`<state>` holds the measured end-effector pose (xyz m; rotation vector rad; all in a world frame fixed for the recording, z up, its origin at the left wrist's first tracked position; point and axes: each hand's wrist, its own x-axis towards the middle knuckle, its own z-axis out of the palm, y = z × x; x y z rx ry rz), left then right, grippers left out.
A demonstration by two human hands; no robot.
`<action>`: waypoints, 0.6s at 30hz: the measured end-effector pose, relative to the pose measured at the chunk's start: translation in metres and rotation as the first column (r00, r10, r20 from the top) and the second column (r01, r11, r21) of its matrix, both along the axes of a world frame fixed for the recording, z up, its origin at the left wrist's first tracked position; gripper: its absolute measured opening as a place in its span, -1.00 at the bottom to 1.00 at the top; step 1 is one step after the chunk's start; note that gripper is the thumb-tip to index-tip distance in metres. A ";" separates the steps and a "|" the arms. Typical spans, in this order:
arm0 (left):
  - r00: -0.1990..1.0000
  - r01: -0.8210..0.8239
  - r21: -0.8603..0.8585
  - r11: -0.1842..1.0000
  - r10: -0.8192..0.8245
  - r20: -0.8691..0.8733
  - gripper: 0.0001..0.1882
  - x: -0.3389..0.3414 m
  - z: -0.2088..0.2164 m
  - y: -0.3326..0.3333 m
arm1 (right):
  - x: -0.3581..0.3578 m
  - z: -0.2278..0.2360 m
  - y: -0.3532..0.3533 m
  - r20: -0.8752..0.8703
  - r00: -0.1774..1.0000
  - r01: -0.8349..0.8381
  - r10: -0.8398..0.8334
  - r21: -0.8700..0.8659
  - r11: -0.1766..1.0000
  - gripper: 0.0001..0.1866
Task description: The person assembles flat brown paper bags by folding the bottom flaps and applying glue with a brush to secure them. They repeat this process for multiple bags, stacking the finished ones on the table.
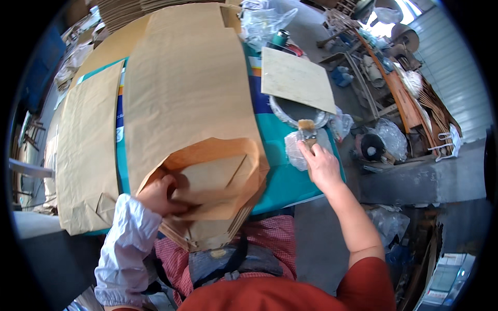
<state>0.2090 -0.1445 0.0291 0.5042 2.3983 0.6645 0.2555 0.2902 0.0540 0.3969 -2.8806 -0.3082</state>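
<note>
A large brown paper bag (189, 88) lies on a stack of similar bags, its near end spread into a wide mouth. My left hand (161, 197), below a white sleeve cover, reaches into that mouth at the left, fingers curled on the paper. To the right, my right hand (324, 168) is closed around a flat paintbrush (307, 129), bristles pointing away from me and the handle mostly hidden. The brush is over a crumpled piece of clear plastic (294, 150). Just beyond it, a pale board (298, 80) partly covers a round, plastic-lined container (295, 111).
A second pile of paper bags (88, 155) lies at the left on the teal table cover (282, 181). At the far right of the table are a plastic bag (262, 23) and a green-topped bottle (280, 39). Wooden planks (386, 78) and clutter stand right of the table.
</note>
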 end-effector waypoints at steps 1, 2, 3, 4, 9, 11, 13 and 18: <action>0.991 0.096 -0.105 0.990 -0.105 -0.082 -0.20 0.005 0.003 0.003 | 0.002 -0.007 0.019 -0.017 0.997 -0.080 0.079 -0.032 0.996 -0.80; 0.986 0.074 -0.171 0.982 -0.098 -0.138 -0.16 0.012 0.006 0.011 | 0.004 -0.014 0.035 -0.036 0.986 -0.163 0.161 -0.063 0.985 -0.79; 0.964 0.085 -0.192 0.978 -0.129 -0.231 -0.23 0.021 0.012 0.021 | 0.007 -0.017 0.046 -0.049 0.969 -0.244 0.240 -0.088 0.966 -0.78; 0.935 0.079 -0.219 0.972 -0.148 -0.321 -0.30 0.029 0.017 0.026 | 0.004 -0.013 0.048 -0.060 0.965 -0.263 0.257 -0.144 0.954 -0.77; 0.919 0.043 -0.295 0.955 -0.154 -0.362 -0.28 0.039 0.009 0.018 | -0.055 0.004 0.041 -0.127 0.992 -0.107 0.013 -0.771 0.627 -0.82; 0.932 0.065 -0.335 0.940 -0.177 -0.318 -0.30 0.036 0.014 0.018 | -0.090 -0.001 0.049 -0.002 0.997 0.038 -0.078 -0.868 0.495 -0.85; 0.922 0.063 -0.328 0.942 -0.181 -0.343 -0.28 0.038 0.015 0.020 | -0.113 -0.020 0.059 0.172 0.968 0.233 -0.184 -0.889 0.394 -0.88; 0.911 0.080 -0.319 0.945 -0.199 -0.361 -0.14 0.040 0.039 0.019 | -0.117 -0.013 0.088 0.206 0.965 0.233 -0.161 -0.957 0.172 -0.83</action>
